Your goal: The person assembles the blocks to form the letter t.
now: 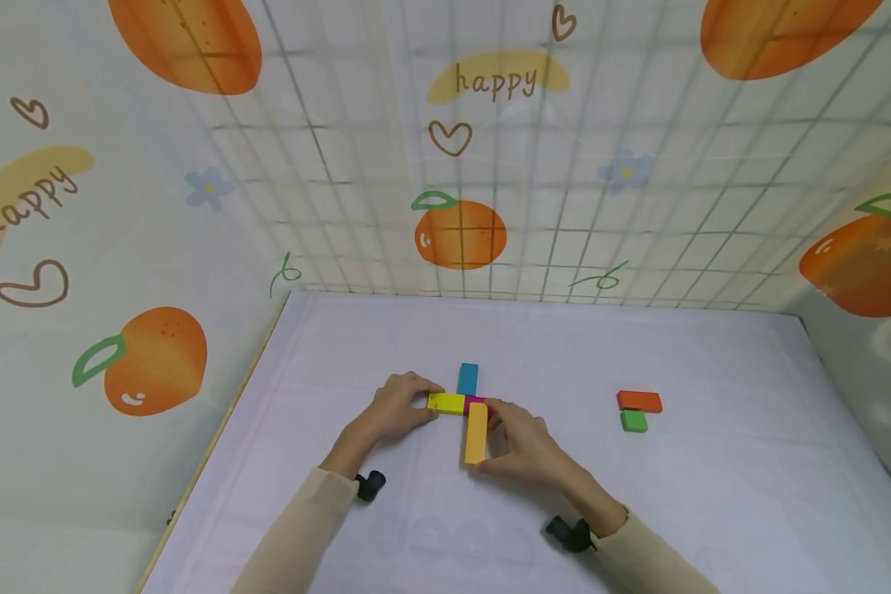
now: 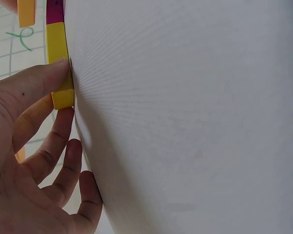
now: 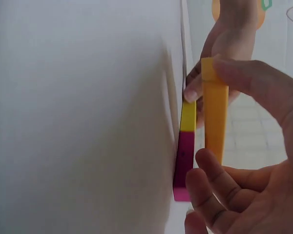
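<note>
My left hand (image 1: 397, 406) pinches the outer end of a yellow block (image 1: 447, 403) between thumb and fingers. End to end with it on the table lies a magenta block (image 3: 184, 158). Between the thumb and fingers of my right hand (image 1: 525, 444) is an orange-yellow block (image 1: 476, 434), held by its two ends. In the right wrist view it is raised off the table, apart from the yellow and magenta pair. A blue block (image 1: 469, 379) lies behind that pair, pointing away from me.
On the right of the white table (image 1: 713, 478) lie a red-orange block (image 1: 640, 402) and a shorter green block (image 1: 634, 421) just in front of it. A printed cloth (image 1: 371, 231) with oranges hangs along the back and left side.
</note>
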